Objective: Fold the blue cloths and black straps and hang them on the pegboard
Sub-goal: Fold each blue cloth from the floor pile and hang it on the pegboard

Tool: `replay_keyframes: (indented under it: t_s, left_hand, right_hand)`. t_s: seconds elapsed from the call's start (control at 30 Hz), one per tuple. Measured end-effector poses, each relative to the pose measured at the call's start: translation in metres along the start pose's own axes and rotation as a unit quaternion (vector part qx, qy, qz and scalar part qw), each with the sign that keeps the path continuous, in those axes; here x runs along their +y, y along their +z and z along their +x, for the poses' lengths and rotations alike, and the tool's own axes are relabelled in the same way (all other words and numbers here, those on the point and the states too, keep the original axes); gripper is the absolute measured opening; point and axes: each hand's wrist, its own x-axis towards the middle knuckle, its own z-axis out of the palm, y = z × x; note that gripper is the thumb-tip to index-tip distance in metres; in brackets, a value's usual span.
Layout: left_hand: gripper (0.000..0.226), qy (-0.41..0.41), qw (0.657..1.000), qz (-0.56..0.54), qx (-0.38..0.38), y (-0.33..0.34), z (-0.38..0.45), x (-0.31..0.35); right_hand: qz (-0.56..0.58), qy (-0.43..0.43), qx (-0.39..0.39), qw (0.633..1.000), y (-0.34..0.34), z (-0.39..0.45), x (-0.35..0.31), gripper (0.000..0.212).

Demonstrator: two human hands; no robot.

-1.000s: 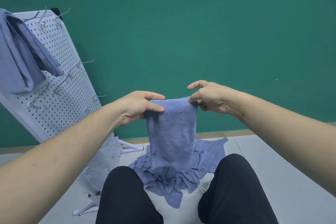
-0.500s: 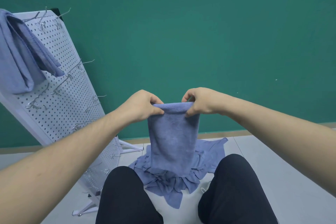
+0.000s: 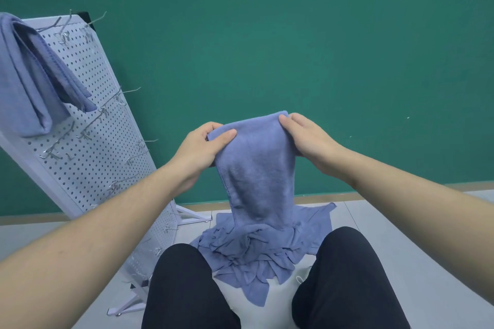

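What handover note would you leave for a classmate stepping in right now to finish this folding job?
Left hand and right hand each pinch a top corner of the folded blue cloth, held up in front.
One folded cloth already hangs on the pegboard, upper left.
A pile of unfolded blue cloths lies on the floor between the knees.
No black straps in view.
Left: hang this cloth on a free hook, then work through the pile.

Folded blue cloth (image 3: 256,168) hangs above crumpled blue pile (image 3: 256,248).
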Motion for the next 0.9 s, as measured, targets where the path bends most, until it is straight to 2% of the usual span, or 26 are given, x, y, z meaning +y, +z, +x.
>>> replay_keyframes:
  t_s: [0.1,0.17,0.23,0.33,0.4,0.47,0.53,0.6,0.77,0.83,0.9]
  left_hand:
    - [0.013,-0.028,0.997,-0.063,0.028,0.01,-0.004,0.005]
    - [0.012,-0.051,0.991,-0.114,0.039,0.015,-0.006,0.007]
    - [0.014,-0.059,0.986,-0.146,0.05,0.019,-0.009,0.008]
    - [0.02,-0.07,0.979,-0.175,0.074,0.023,-0.01,0.005]
    - [0.027,-0.099,0.968,-0.222,0.055,0.026,-0.011,0.004]
    - [0.037,-0.131,0.95,-0.284,-0.002,0.03,-0.015,0.003]
    - [0.037,-0.143,0.94,-0.308,-0.029,0.033,-0.019,0.002]
    - [0.03,-0.132,0.945,-0.298,-0.003,0.037,-0.021,0.001]
    - [0.007,-0.052,0.971,-0.174,0.157,0.046,-0.021,-0.003]
    - [0.005,-0.013,0.975,-0.131,0.179,0.054,-0.022,-0.004]
    - [0.012,0.003,0.976,-0.124,0.182,0.062,-0.022,-0.002]
  right_hand:
    - [-0.065,-0.05,0.07,0.994,0.011,-0.006,-0.001,0.038]
    - [-0.034,-0.058,0.095,0.993,0.016,-0.007,-0.003,0.038]
    - [0.018,-0.034,0.069,0.997,0.017,-0.007,-0.008,0.042]
    - [0.092,0.003,-0.032,0.995,0.016,-0.007,-0.007,0.035]
    - [0.102,0.0,-0.042,0.994,0.017,-0.008,-0.002,0.036]
    - [0.118,-0.005,-0.013,0.993,0.02,-0.006,0.001,0.035]
    - [0.116,-0.016,0.016,0.993,0.022,-0.004,0.003,0.032]
    - [0.072,-0.039,0.039,0.996,0.022,-0.003,0.004,0.033]
    - [-0.08,-0.096,0.134,0.983,0.026,-0.005,0.005,0.036]
    - [-0.116,-0.089,0.158,0.977,0.035,-0.007,0.005,0.036]
    - [-0.109,-0.085,0.148,0.979,0.044,-0.007,0.004,0.033]
